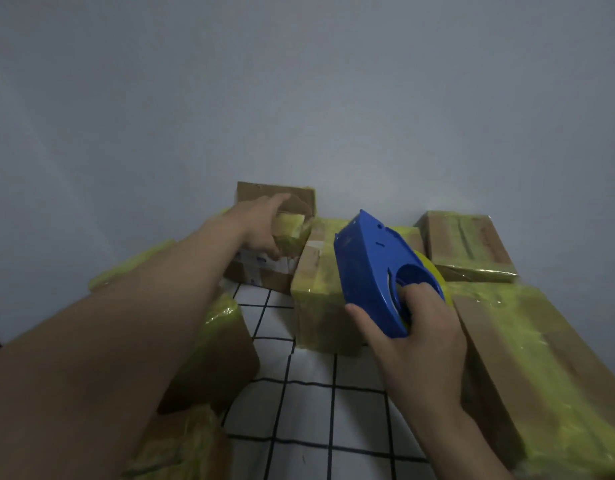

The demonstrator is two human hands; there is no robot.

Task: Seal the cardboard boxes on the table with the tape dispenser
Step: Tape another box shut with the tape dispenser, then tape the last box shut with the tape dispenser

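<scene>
My right hand (416, 337) grips a blue tape dispenser (375, 271) loaded with a yellow tape roll (434, 271), held in the air above a taped cardboard box (316, 289) in the middle of the table. My left hand (261, 226) reaches far back and grips a small cardboard box (274, 199) against the wall, its flap partly raised and yellowish tape on its side. That small box rests on top of another box with white labels (264, 268).
Several cardboard boxes wrapped in yellow tape surround the work area: a long one at right (541, 358), one at back right (468, 247), others at left (223, 341) and front left (181, 445). A white tablecloth with black grid lines (316, 410) shows between them. A grey wall stands behind.
</scene>
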